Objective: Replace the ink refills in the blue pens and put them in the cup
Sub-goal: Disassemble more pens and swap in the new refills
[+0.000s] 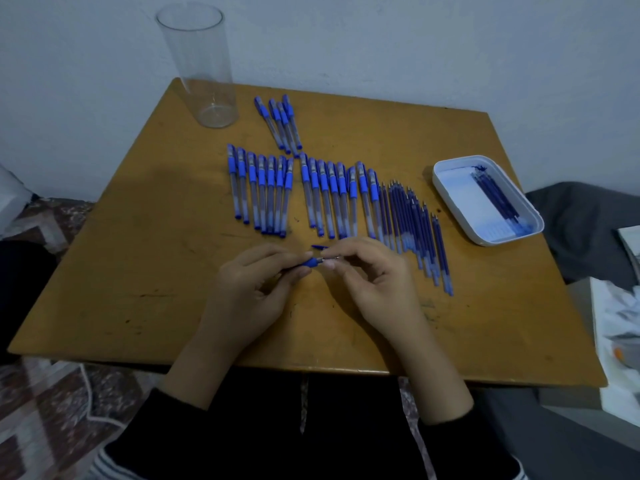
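Blue pen [307, 263] in left grip [249, 292], tip at right grip [375, 282].

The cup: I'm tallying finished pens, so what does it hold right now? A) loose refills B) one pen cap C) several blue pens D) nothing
D: the clear cup stands upright at the table's far left corner with nothing inside; the blue pens lie in rows on the table, and the left hand and right hand hold one pen between them.
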